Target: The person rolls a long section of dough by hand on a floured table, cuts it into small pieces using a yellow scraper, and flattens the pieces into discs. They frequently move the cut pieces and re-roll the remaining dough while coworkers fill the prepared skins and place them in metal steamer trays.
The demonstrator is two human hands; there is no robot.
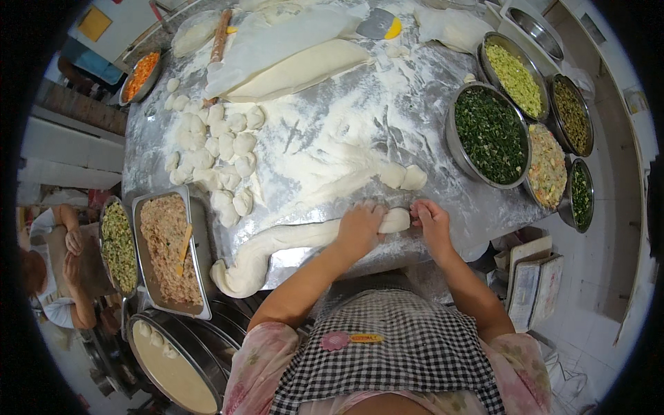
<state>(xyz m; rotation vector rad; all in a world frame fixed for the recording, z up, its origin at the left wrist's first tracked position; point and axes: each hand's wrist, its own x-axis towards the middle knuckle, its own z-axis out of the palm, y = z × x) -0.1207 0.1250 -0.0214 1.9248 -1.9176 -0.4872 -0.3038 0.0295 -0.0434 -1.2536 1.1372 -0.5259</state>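
A long rope of white dough (301, 236) lies along the near edge of the floured metal table, its thick left end curling toward me. My left hand (361, 225) is wrapped over the rope near its right end, and a short rounded stub sticks out past the fingers. Just right of that stub is my right hand (431, 223), its fingers curled; whether they touch the dough or hold a bit of it is unclear. Two cut dough pieces (403, 176) lie together just beyond my hands. Many small dough pieces (225, 142) are clustered to the left on the flour.
A large dough slab (301, 70) lies partly under plastic sheeting, beside a wooden rolling pin (221, 36) and a dough scraper (380, 25). Bowls of chopped greens (490, 137) and other fillings crowd the right. A meat filling tray (171, 249) and round steamer (171, 363) stand left, near another person (62, 270).
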